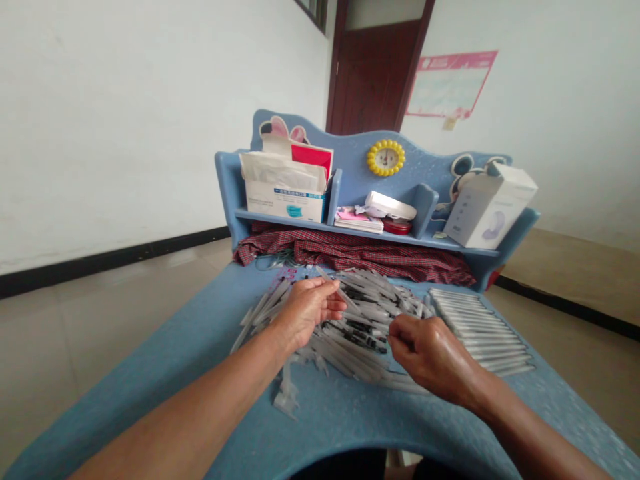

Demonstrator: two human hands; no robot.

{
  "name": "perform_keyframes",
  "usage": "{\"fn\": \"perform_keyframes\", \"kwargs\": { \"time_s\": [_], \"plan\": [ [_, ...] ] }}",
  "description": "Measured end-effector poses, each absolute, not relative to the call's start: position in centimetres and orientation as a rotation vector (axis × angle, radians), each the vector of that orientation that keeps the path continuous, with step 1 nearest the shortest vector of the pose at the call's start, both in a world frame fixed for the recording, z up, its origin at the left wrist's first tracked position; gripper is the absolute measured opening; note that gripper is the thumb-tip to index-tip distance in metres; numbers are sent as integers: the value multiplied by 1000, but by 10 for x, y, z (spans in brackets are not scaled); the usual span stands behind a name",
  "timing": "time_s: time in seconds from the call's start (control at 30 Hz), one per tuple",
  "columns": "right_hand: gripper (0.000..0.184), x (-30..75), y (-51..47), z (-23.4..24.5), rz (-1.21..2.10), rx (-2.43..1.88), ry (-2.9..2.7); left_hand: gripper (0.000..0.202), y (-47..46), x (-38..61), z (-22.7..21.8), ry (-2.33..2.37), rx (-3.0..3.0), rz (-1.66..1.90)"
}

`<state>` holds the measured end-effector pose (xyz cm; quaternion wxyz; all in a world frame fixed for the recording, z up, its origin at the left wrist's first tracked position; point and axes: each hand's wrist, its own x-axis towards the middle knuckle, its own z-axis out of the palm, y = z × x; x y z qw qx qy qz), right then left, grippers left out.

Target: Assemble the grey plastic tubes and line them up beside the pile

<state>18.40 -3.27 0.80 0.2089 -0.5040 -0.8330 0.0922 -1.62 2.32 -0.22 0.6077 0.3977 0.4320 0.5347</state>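
Note:
A loose heap of translucent pen barrels [350, 357] with dark pen parts [367, 337] among them lies across the middle of the desk. Over its left side is my left hand [313, 307], thumb and forefinger pinched on a slim translucent pen barrel [345, 297] that slants away from the fingers. My right hand [427, 347] is curled closed at the right edge of the heap; whatever it may hold is hidden by the fingers. To the right, a row of pens [483, 330] lies side by side, neatly lined up.
The blue desk [210, 373] has a raised shelf with a mask box [285, 193], papers [357, 220], a yellow flower-shaped clock [386, 158] and a white box [490, 207]. Checked cloth [360, 253] is bunched below the shelf. A crumpled clear plastic piece [286, 393] lies near the front.

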Motion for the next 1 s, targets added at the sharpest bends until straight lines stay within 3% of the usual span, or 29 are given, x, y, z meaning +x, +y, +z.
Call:
{"fn": "perform_keyframes", "kwargs": {
  "time_s": [0.37,0.63,1.0],
  "plan": [
    [29,172,-7,7,264,-1077,-2169,11,18,-11,-3,788,684,1053],
    [14,194,-8,-12,231,-1415,-2598,19,18,-12,2,756,647,1118],
    [18,191,-4,-22,74,-1524,-2757,15,18,-11,0,765,731,1086]
  ]
}}
